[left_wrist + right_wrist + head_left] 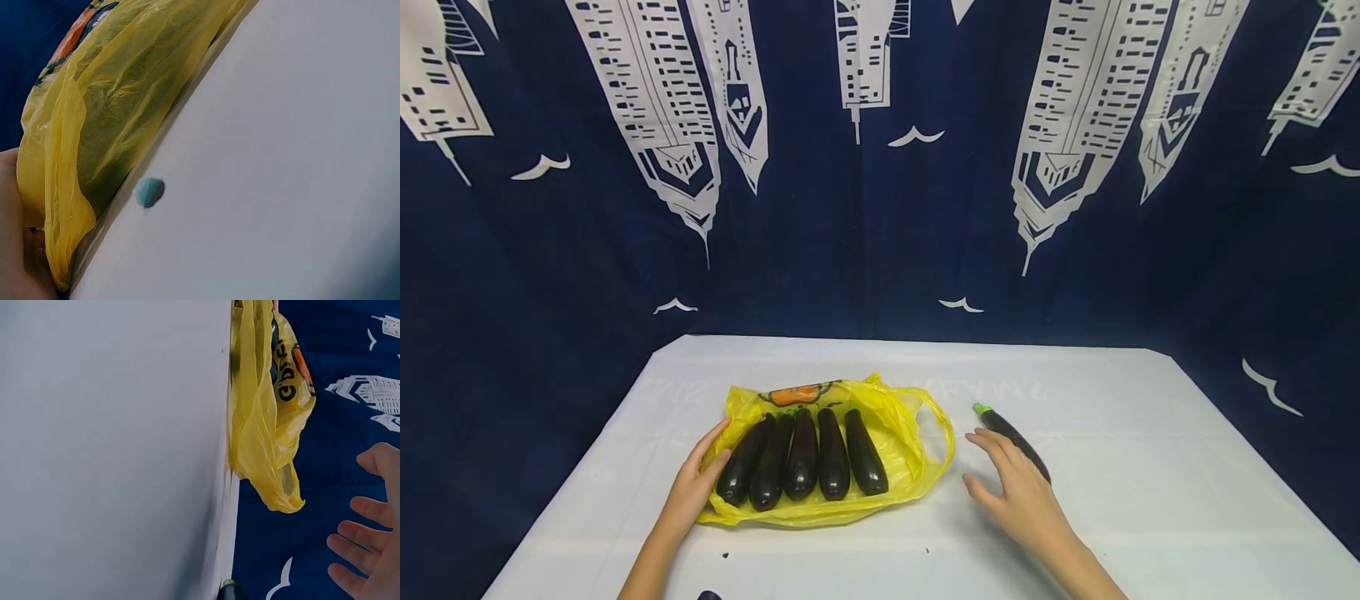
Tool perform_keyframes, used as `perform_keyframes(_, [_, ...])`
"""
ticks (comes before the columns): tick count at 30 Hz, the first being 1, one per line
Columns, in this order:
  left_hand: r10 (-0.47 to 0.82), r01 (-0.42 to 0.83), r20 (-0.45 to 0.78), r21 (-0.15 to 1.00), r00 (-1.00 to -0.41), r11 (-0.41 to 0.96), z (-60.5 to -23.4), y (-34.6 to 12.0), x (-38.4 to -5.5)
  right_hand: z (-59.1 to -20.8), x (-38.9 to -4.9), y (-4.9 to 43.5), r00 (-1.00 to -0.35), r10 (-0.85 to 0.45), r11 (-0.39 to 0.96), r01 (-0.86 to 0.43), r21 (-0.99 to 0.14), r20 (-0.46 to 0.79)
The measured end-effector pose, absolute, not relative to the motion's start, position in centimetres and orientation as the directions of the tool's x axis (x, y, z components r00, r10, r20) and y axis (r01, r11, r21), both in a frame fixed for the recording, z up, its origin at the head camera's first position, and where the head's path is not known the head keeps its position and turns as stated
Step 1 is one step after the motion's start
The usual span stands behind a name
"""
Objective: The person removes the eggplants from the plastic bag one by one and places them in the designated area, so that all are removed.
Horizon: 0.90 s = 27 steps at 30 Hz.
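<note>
Several dark purple eggplants (802,457) lie side by side on a spread yellow plastic bag (898,475). At the bag's left edge my left hand (694,483) touches the plastic, thumb and fingers apart. The left wrist view shows only part of that hand (11,244) beside a fold of the bag (125,94). My right hand (1022,500) hovers with spread fingers and holds nothing. Just beyond it lies a single eggplant (1011,437) with a green stem, partly hidden by the hand. In the right wrist view, the right hand's fingers (365,544) are loosely extended.
Everything lies on a white table (1150,467), before a navy curtain (865,233) printed with white buildings. A dark object (709,595) is cut off at the bottom edge. Small dark specks (726,555) dot the front of the table. The bag's handle loop (947,433) points right.
</note>
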<state>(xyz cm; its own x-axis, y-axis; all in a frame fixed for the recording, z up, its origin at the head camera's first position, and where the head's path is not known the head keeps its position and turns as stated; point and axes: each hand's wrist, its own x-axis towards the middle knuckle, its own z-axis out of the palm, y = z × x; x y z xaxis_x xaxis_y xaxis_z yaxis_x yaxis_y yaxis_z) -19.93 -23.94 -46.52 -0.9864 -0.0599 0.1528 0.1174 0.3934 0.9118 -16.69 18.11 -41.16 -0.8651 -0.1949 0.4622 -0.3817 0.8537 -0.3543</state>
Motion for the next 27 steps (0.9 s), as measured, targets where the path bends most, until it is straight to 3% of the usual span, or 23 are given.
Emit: perform_keyframes(27, [-0.064,0.100,0.137,0.912,-0.989,0.397,-46.6,-23.9,-19.9,-39.6,-17.7,11.7,-0.844,-0.344,0.777,-0.502,-0.380,0.412])
